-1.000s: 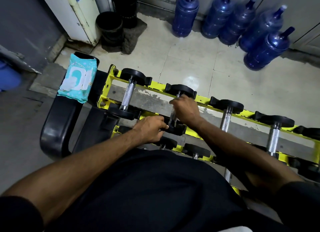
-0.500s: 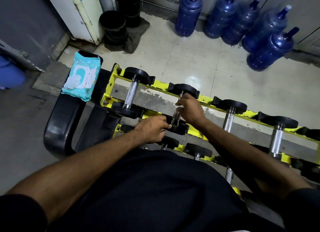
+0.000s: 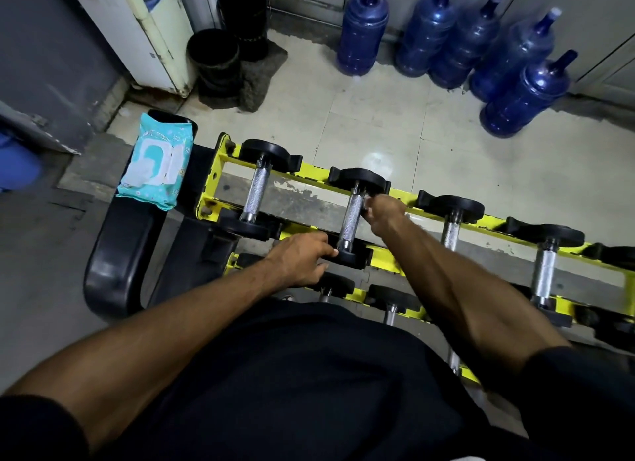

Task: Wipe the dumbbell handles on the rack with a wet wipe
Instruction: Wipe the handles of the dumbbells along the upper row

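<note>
We log the right hand [image 3: 381, 210] at the 12 o'clock end of the second handle [image 3: 351, 218] on the rack [image 3: 210, 182], up from mid-handle. It is curled round it, wipe unseen. Meanwhile the left hand [image 3: 302, 262] grips its 6 o'clock plate [image 3: 354, 257] — stroke likely done.

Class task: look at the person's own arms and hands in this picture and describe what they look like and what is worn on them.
Both forearms are bare from the sleeves down. A black left sleeve and a black right sleeve show near the picture's lower corners, plain and without markings. The left hand and right hand wear no gloves; no watch, band or ring shows.
</note>
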### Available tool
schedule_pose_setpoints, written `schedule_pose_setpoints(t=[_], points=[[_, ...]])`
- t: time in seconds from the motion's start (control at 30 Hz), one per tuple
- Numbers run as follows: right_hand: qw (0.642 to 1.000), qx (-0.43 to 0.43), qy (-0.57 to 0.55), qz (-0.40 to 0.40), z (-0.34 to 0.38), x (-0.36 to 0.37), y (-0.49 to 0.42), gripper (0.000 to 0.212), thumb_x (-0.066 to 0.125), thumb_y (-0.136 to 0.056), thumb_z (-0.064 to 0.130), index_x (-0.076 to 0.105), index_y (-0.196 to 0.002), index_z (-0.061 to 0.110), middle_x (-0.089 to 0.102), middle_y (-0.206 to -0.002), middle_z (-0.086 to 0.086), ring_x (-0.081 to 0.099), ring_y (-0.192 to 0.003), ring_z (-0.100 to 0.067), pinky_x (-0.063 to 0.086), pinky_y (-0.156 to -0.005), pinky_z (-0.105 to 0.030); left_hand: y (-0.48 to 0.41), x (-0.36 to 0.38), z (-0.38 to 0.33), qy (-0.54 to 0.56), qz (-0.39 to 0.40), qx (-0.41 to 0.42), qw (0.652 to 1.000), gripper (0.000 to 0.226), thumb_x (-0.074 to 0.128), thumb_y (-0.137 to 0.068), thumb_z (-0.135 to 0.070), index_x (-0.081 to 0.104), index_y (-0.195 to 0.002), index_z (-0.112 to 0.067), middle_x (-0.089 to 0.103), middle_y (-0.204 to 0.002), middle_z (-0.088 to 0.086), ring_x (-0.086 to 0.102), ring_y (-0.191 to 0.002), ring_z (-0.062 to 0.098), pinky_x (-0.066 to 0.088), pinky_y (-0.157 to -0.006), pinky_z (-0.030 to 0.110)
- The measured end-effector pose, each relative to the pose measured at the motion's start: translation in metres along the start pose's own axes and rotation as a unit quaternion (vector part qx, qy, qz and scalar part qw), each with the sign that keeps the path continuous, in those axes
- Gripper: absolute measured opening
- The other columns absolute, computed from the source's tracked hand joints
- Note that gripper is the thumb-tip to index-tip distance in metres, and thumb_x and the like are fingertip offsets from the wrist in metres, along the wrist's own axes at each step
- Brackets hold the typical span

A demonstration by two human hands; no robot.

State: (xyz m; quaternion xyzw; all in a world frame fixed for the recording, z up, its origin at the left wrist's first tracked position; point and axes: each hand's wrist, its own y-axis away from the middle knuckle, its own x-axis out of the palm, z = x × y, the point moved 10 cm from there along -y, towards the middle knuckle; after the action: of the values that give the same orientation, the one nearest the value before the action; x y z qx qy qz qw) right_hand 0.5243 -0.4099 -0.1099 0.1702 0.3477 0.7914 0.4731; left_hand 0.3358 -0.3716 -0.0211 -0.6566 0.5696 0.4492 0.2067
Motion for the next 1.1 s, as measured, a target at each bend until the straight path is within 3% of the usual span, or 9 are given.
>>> schedule_pose_setpoints(t=[0.1,0.2,0.4,0.53,0.63,0.7,0.87,1.0,1.1], points=[[0.981,-0.123,0.044,-0.146,0.012,-0.018,0.026,0.013,0.069,-0.084,0.001,0.072,-0.092,0.011,0.069,-0.09,0.0,0.065,-0.079,-0.013,0.055,-0.072,-0.018,0.001,0.0,0.001,-0.001,0.002,0.006,1.0,0.04,0.063,-0.094,-0.031,0.061,-0.133,-0.024,0.053,-0.109,-0.008,0.047,-0.093,0.006,0.039,-0.077,0.02],[0.923,-0.287,0.227,-0.121,0.034,-0.003,0.054,0.021,0.07,-0.086,0.005,0.075,-0.106,0.011,0.073,-0.099,0.003,0.065,-0.088,-0.009,0.053,-0.08,-0.017,0.003,0.0,0.001,0.001,0.0,0.009,1.0,0.041,0.063,-0.093,-0.03,0.06,-0.134,-0.024,0.051,-0.108,-0.008,0.045,-0.09,0.005,0.04,-0.075,0.021],[0.581,-0.506,0.635,-0.059,0.064,0.067,0.089,0.027,0.061,-0.087,0.003,0.073,-0.106,0.019,0.071,-0.115,0.005,0.062,-0.099,-0.024,0.042,-0.063,-0.028,0.001,-0.001,0.0,-0.002,0.002,0.014,1.0,0.042,0.063,-0.093,-0.032,0.061,-0.134,-0.023,0.053,-0.111,-0.006,0.052,-0.098,0.01,0.045,-0.079,0.024],[0.436,-0.447,0.781,-0.012,0.048,0.098,0.086,0.018,0.057,-0.09,0.002,0.068,-0.103,0.007,0.068,-0.104,-0.008,0.055,-0.1,-0.031,0.038,-0.064,-0.035,0.001,-0.001,0.0,-0.004,0.006,0.018,1.0,0.042,0.064,-0.092,-0.031,0.061,-0.133,-0.023,0.053,-0.11,-0.004,0.054,-0.099,0.013,0.043,-0.077,0.025],[0.379,-0.435,0.816,0.014,0.037,0.107,0.088,0.019,0.066,-0.088,0.008,0.068,-0.106,0.003,0.068,-0.104,-0.012,0.051,-0.104,-0.032,0.044,-0.069,-0.037,0.0,-0.001,0.001,-0.004,0.008,0.018,1.0,0.041,0.065,-0.092,-0.031,0.062,-0.132,-0.022,0.053,-0.109,-0.005,0.054,-0.098,0.013,0.046,-0.078,0.027],[0.442,-0.449,0.776,0.02,0.041,0.099,0.084,0.017,0.064,-0.085,0.002,0.068,-0.102,0.003,0.067,-0.105,-0.011,0.052,-0.104,-0.032,0.046,-0.072,-0.039,0.0,-0.001,0.0,-0.001,0.008,0.019,1.0,0.041,0.065,-0.092,-0.03,0.063,-0.131,-0.022,0.052,-0.107,-0.006,0.054,-0.098,0.013,0.048,-0.079,0.028],[0.739,-0.473,0.476,-0.061,0.059,0.038,0.077,0.033,0.059,-0.083,-0.006,0.073,-0.111,0.006,0.067,-0.116,-0.004,0.062,-0.101,-0.023,0.05,-0.08,-0.028,0.001,-0.002,-0.003,-0.005,0.007,0.018,1.0,0.042,0.064,-0.092,-0.031,0.062,-0.133,-0.023,0.053,-0.109,-0.006,0.053,-0.098,0.012,0.051,-0.084,0.032],[0.902,-0.321,0.235,-0.168,0.035,-0.001,0.051,0.018,0.067,-0.088,0.006,0.072,-0.105,0.011,0.069,-0.105,0.0,0.062,-0.093,-0.014,0.051,-0.085,-0.024,0.003,0.0,-0.002,-0.008,0.017,0.019,1.0,0.048,0.066,-0.091,-0.034,0.059,-0.137,-0.023,0.052,-0.114,-0.005,0.054,-0.101,0.013,0.05,-0.084,0.03],[0.97,-0.151,0.004,-0.189,0.007,-0.011,0.024,0.015,0.066,-0.087,0.001,0.066,-0.096,0.014,0.068,-0.094,-0.003,0.063,-0.085,-0.018,0.051,-0.076,-0.026,0.005,0.003,-0.002,-0.014,0.039,0.022,0.999,0.055,0.067,-0.09,-0.035,0.052,-0.142,-0.023,0.049,-0.119,-0.003,0.052,-0.106,0.014,0.048,-0.087,0.03]])
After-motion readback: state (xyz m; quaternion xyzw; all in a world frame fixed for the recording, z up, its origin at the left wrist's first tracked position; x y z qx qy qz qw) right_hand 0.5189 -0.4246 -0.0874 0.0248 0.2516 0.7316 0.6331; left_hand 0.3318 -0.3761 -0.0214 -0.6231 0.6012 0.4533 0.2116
